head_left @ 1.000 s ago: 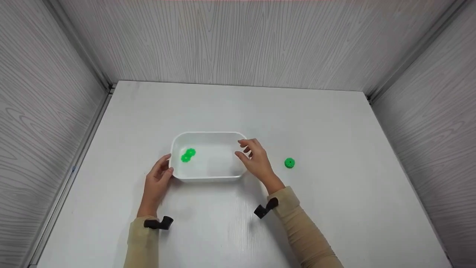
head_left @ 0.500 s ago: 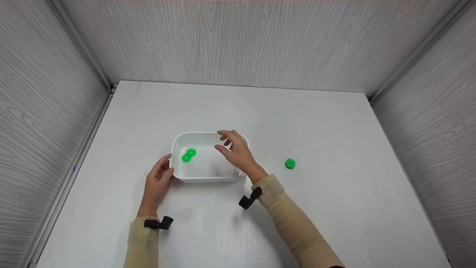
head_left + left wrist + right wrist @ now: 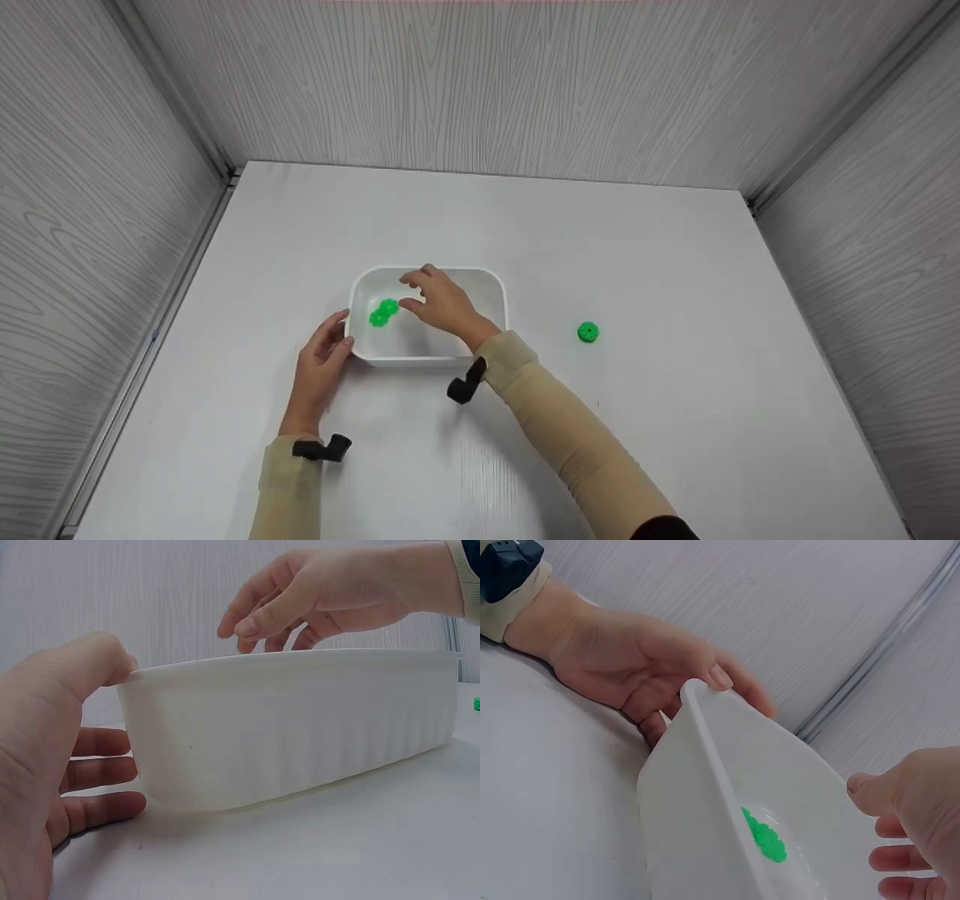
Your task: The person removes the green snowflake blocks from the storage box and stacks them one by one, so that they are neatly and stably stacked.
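A white plastic tub (image 3: 431,360) stands on the table. My left hand (image 3: 319,371) holds its left end, the thumb on the rim and several fingers against the outer wall, as the left wrist view shows. Two bright green scalloped discs (image 3: 384,312) lie together inside, at the left; in the right wrist view they look like one green patch (image 3: 765,836). My right hand (image 3: 442,304) hovers over the tub, just right of the discs, fingers loosely bent and apart, nothing between them. The tub's right side is partly hidden by that forearm.
Another green scalloped piece with small holes (image 3: 588,332) sits on the white table (image 3: 675,420), right of the tub. Grey wood-grain panels (image 3: 487,90) rise at the back and both sides. A black camera (image 3: 466,381) is strapped to the right wrist.
My right hand has moved left from the tub's right rim to over its inside, close to the green discs. My left hand stays at the left end.
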`<act>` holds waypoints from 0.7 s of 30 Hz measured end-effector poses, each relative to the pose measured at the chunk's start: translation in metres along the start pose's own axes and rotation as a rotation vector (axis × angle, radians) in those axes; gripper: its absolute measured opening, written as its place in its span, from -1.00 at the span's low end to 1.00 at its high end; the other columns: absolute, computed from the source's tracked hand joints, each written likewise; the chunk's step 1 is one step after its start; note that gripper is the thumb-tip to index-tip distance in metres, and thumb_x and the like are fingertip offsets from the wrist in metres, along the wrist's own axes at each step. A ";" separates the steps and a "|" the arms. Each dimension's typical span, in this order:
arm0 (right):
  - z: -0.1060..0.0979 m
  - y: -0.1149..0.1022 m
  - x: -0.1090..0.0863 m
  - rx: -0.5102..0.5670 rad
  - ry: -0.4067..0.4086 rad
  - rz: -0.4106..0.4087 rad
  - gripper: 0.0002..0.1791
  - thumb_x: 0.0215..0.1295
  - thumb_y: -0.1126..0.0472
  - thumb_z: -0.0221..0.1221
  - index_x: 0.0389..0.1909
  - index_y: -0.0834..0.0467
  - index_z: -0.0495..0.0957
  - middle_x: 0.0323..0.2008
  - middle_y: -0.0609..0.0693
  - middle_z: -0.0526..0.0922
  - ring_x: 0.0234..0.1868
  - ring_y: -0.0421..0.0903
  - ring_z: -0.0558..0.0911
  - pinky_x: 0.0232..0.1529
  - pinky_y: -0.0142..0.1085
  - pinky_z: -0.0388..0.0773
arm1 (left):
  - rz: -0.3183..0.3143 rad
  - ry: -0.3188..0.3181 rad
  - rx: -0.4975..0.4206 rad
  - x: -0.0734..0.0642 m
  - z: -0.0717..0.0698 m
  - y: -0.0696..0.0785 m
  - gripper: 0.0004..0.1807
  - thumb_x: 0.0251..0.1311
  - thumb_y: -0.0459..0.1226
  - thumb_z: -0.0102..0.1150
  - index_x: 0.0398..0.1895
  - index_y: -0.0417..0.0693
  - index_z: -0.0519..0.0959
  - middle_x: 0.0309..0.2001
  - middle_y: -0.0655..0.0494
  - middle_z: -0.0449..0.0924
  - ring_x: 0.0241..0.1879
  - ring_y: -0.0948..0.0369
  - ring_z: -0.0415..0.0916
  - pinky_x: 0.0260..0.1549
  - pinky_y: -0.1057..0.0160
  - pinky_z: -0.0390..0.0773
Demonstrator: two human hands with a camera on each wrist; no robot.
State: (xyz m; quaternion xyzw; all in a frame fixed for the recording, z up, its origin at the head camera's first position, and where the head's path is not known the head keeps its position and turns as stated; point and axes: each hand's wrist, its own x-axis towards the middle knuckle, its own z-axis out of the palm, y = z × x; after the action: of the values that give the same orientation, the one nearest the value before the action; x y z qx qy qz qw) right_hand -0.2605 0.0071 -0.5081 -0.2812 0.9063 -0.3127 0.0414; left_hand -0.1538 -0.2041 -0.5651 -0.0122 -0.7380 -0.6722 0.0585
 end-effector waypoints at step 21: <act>0.040 -0.001 0.029 -0.065 -0.179 0.243 -0.56 0.23 0.05 0.21 0.12 0.06 0.49 -0.08 -0.05 0.49 -0.08 -0.18 0.50 -0.09 -0.34 0.46 | -0.005 0.006 -0.007 0.006 -0.001 -0.017 -0.50 0.30 -0.30 0.05 0.31 -0.03 0.31 0.13 -0.25 0.40 0.06 -0.11 0.41 -0.10 0.42 0.47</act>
State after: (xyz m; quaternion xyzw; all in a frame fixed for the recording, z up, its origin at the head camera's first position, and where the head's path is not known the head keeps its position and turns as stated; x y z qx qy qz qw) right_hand -0.2745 -0.0314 -0.5366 -0.1973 0.9361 -0.2494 0.1503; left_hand -0.1610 -0.2067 -0.5812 -0.0087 -0.7353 -0.6751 0.0589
